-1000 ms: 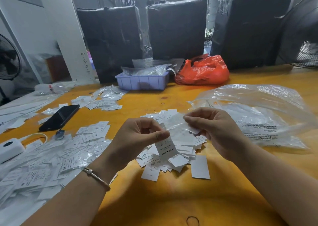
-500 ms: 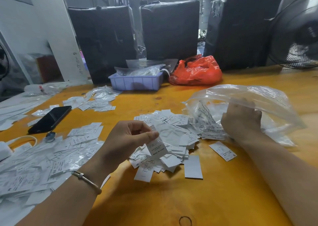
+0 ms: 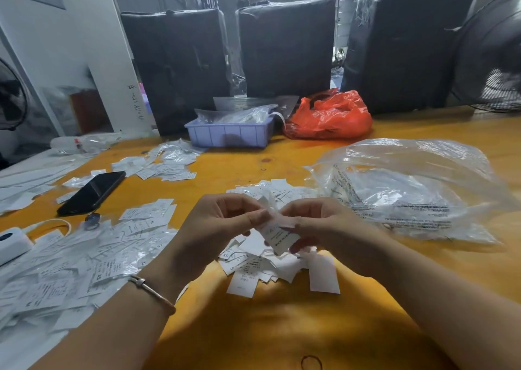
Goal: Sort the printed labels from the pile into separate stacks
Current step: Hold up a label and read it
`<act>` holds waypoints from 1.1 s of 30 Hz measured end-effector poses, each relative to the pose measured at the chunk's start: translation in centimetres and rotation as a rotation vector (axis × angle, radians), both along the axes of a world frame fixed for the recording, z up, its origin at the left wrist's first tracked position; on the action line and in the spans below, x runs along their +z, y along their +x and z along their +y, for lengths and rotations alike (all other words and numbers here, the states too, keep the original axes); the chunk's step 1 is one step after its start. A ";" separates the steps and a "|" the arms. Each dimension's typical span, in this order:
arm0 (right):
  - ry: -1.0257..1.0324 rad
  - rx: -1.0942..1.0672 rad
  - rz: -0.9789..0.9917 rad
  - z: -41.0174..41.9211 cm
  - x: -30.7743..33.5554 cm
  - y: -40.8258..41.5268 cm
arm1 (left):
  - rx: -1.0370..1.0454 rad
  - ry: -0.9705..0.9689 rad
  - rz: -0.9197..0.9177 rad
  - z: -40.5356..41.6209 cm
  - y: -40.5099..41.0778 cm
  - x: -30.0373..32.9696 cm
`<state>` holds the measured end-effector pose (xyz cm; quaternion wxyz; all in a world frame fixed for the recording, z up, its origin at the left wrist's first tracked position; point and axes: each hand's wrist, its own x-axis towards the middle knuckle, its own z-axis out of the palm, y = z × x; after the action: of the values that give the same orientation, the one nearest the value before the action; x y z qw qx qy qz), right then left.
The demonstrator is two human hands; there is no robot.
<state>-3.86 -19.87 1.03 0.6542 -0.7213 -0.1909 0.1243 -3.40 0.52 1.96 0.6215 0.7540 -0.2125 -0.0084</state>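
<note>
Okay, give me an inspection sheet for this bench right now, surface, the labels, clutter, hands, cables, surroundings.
Surface: orange table, a ring mark near its front edge.
Job's things: label held by both hands over the centre pile; large heap at left; small group farther back.
Clutter: phone, clear bag, red bag, blue tray, white device.
Hands: left hand and right hand pinch the label.
Cables: white cord by the device.
Surroundings: black wrapped bales, fan.
</note>
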 end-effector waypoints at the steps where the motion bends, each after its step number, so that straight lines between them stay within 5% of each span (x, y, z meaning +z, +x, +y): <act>1: 0.015 0.000 -0.013 0.0 0.0 0.0 | 0.007 0.005 -0.008 0.0 0.0 0.0; 9: 0.174 -0.228 -0.094 -0.8 0.3 0.3 | 0.167 -0.047 0.004 0.5 0.5 0.3; 13: 0.077 -0.267 -0.200 -0.9 0.1 0.3 | 0.246 -0.099 0.002 0.6 0.5 0.4; 23: -0.007 -0.230 -0.231 -0.4 -0.1 0.1 | 0.111 -0.024 0.005 0.3 0.4 0.0; 27: 0.010 -0.220 -0.291 -0.7 0.2 0.0 | 0.019 0.180 0.025 0.5 0.4 0.0; 31: -0.334 -0.188 -0.447 -0.3 0.1 -0.2 | 0.060 0.521 -0.142 0.4 0.2 -0.2; 33: -0.530 -0.189 -0.516 -0.1 -0.1 -0.1 | 0.059 0.510 -0.251 0.6 0.2 0.1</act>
<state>-4.01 -20.00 0.96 0.3839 -0.8875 -0.2431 -0.0772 -3.24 1.09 2.02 0.3808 0.8869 -0.2568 0.0498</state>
